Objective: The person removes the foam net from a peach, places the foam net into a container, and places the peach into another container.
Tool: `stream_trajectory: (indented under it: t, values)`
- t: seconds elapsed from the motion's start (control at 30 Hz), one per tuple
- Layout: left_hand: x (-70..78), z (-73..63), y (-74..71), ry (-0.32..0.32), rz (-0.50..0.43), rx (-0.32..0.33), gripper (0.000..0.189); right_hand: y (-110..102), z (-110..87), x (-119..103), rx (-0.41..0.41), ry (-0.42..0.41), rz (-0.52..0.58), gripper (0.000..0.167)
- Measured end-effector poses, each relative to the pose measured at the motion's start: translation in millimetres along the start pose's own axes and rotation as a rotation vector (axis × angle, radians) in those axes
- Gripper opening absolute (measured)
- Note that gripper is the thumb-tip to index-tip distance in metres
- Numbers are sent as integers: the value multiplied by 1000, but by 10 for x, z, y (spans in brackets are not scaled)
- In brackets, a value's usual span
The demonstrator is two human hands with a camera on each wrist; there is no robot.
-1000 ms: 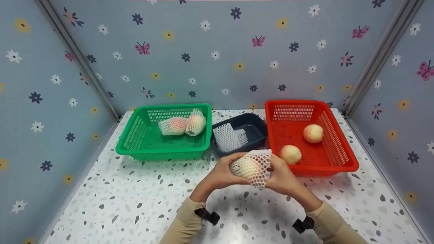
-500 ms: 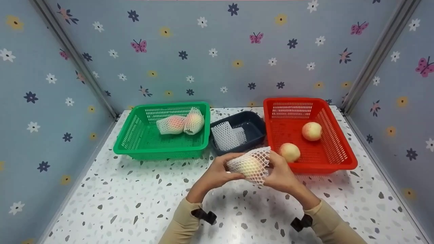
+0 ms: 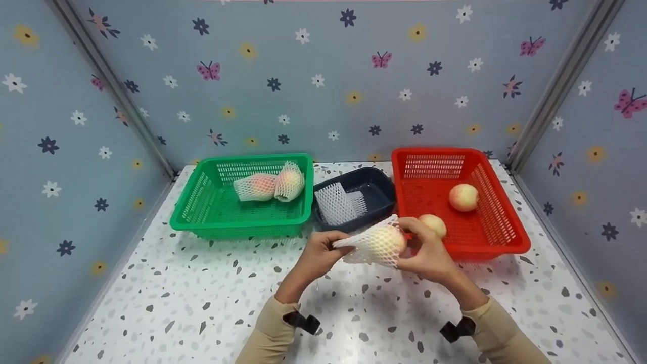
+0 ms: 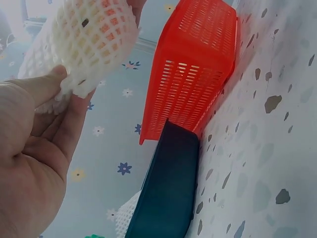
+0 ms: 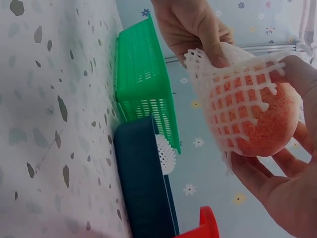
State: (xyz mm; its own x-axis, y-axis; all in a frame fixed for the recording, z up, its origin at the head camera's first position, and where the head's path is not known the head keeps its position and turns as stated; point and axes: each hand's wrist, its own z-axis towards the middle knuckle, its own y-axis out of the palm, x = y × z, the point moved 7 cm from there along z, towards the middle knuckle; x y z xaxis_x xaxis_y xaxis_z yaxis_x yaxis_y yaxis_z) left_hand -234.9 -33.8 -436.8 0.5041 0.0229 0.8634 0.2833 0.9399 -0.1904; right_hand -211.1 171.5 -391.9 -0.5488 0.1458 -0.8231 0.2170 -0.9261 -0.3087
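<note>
A peach sits inside a white foam net sleeve, held up over the table between both hands. My left hand pinches the narrow left end of the sleeve between thumb and fingers. Around the right end curls my right hand, its thumb and fingers on the peach and the sleeve's edge. In the right wrist view the peach's reddish end shows bare past the net's open edge. The left wrist view shows the net stretched over the fruit's yellow and red side.
A green basket at the left holds two netted peaches. The dark blue tray in the middle carries folded foam nets. Two bare peaches lie in the red basket at the right. Patterned walls enclose the speckled table.
My left hand has shifted from around the peach to the sleeve's left end. The peach has slid right within the net, and its right end now shows bare.
</note>
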Motion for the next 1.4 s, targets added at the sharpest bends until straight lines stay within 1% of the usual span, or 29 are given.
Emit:
stream_trajectory:
  t: [0.1,0.2,0.3,0.37,0.43,0.57,0.63,0.7,0.77,0.83,0.9,1.0,1.1,1.2,1.3,1.4]
  values:
    - [-124,4,-85,2,42,44,10,-82,-17,19,26,14,-11,59]
    - [-163,12,-221,-4,104,121,11,-156,-44,40,48,32,-17,60]
    - [-168,20,-374,-17,213,220,12,-221,-73,49,67,34,-26,59]
    - [-159,34,-464,-9,295,281,12,-255,-90,48,73,25,-28,59]
    - [-139,64,-540,15,378,345,12,-277,-106,45,72,14,-33,59]
    - [-101,165,-628,114,532,457,11,-308,-143,44,73,1,-37,59]
    - [-93,228,-636,160,607,499,11,-316,-163,52,71,6,-54,60]
    - [-99,300,-616,200,673,517,13,-322,-184,60,69,15,-76,61]
    - [-118,393,-575,235,749,518,16,-323,-201,73,65,23,-96,61]
    - [-149,508,-526,266,827,505,19,-327,-217,84,65,34,-106,61]
    - [-188,651,-485,293,902,483,20,-324,-225,95,63,42,-105,61]
    - [-248,879,-437,312,997,442,20,-315,-228,101,60,45,-104,61]
    - [-303,1095,-407,293,1072,410,18,-306,-229,99,64,32,-112,61]
    - [-353,1259,-361,260,1129,385,15,-303,-244,101,77,30,-129,61]
    - [-436,1366,-294,215,1193,348,12,-292,-263,120,82,35,-138,61]
    - [-564,1411,-210,154,1243,279,10,-277,-276,130,82,34,-129,61]
